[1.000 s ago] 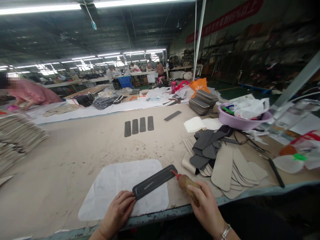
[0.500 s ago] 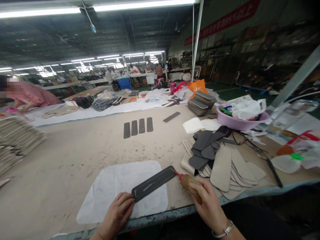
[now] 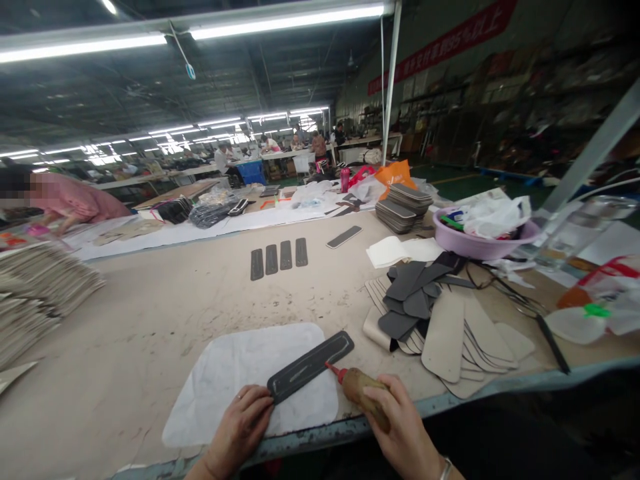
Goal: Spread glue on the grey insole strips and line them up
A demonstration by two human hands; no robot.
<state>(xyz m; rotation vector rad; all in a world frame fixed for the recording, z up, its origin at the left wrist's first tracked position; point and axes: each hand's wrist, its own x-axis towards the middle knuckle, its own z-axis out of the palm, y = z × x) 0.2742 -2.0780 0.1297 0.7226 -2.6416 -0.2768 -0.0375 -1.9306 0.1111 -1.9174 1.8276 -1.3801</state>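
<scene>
A long dark strip with rounded ends [image 3: 311, 367] lies slanted, partly over a white sheet [image 3: 220, 373] near the table's front edge. My left hand [image 3: 245, 420] pinches its near left end between thumb and fingers. Pale glue-like lines run along the strip's middle and edges. In my right hand [image 3: 395, 420] is a brownish glue bottle [image 3: 365, 393], fingers wrapped round it. Its red nozzle [image 3: 334, 370] points left, with the tip at the strip's lower edge. Whether the tip touches the strip I cannot tell.
Several small dark pieces [image 3: 279, 259] lie in a row farther back, near another strip [image 3: 344, 237]. Grey and beige cut pieces [image 3: 425, 307] are heaped at right, before a purple basin [image 3: 467, 243]. Stacked sheets [image 3: 45, 287] stand at left. A person in pink [image 3: 80, 197] bends over the table.
My right hand has moved the bottle left and towards me, its nozzle going from the strip's far end to its lower edge. A pale line now shows round that end. My left hand keeps its hold.
</scene>
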